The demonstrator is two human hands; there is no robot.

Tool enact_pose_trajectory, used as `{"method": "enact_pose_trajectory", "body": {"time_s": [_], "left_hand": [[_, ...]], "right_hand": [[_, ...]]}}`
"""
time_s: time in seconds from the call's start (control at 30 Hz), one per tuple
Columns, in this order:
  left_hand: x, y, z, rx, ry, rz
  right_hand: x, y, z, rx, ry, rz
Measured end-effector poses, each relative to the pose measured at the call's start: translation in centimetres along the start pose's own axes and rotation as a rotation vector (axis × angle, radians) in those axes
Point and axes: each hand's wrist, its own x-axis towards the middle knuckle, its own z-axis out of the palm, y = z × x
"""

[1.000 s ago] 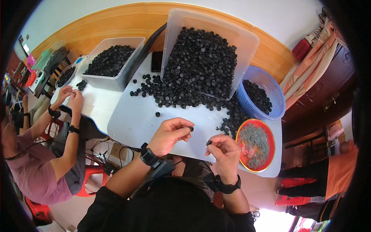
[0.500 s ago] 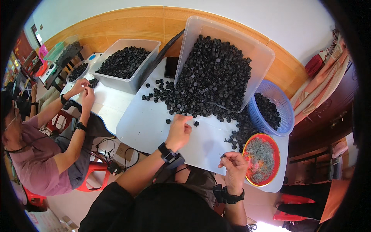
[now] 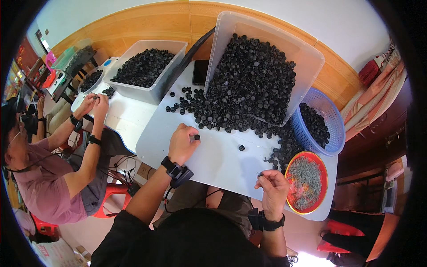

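Note:
My left hand (image 3: 182,144) is over the white table, its thumb and forefinger closed at a small round black cap (image 3: 196,137). Near the table's front edge my right hand (image 3: 274,189) pinches a small dark piece (image 3: 260,175) between thumb and fingertips; its exact kind is too small to tell. Between the hands, a single black cap (image 3: 241,147) lies apart from the others. Beyond them a heap of black caps (image 3: 249,80) spills out of a tilted clear plastic bin (image 3: 307,53). Beside my right hand is a red bowl (image 3: 325,187) of thin grey metal bits (image 3: 308,175).
A blue plastic basket (image 3: 340,129) with black caps stands at the right. Behind the left part of the heap lies a dark flat object (image 3: 200,72). On the left, a co-worker (image 3: 53,182) handles small parts beside another clear bin (image 3: 155,91) of caps.
My left hand has moved left and nearer, from the heap's edge to a loose cap. Another loose cap has shifted right and nearer. My right hand keeps its pinch, almost in place.

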Motion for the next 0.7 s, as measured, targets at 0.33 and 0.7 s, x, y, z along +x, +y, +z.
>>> {"method": "enact_pose_trajectory", "body": {"time_s": [0.33, 0.7], "left_hand": [[0.0, 0.6, 0.4, -0.105, 0.012, 0.066], [-1.0, 0.5, -0.3, -0.092, -0.097, 0.159]], "right_hand": [[0.1, -0.7, 1.7, -0.019, -0.043, 0.031], [-1.0, -0.8, 1.1, -0.048, -0.031, 0.009]]}}
